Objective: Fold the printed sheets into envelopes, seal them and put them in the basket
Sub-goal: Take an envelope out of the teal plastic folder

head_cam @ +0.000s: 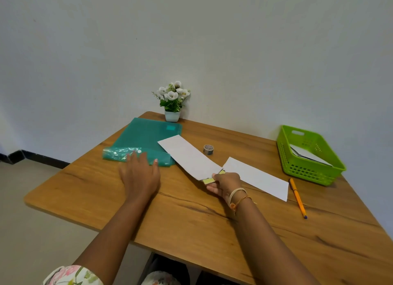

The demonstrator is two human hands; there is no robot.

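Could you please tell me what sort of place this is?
Probably a small home or office desk for paperwork: a wooden table against a plain wall, with a green folder, a pen and a potted plant.

The right hand covers the near end of the folded sheet, so the yellow-printed strip there shows only in part. The basket wall hides most of the papers inside. The tape roll is too small to read. The counter runs off at the right and bottom edges.
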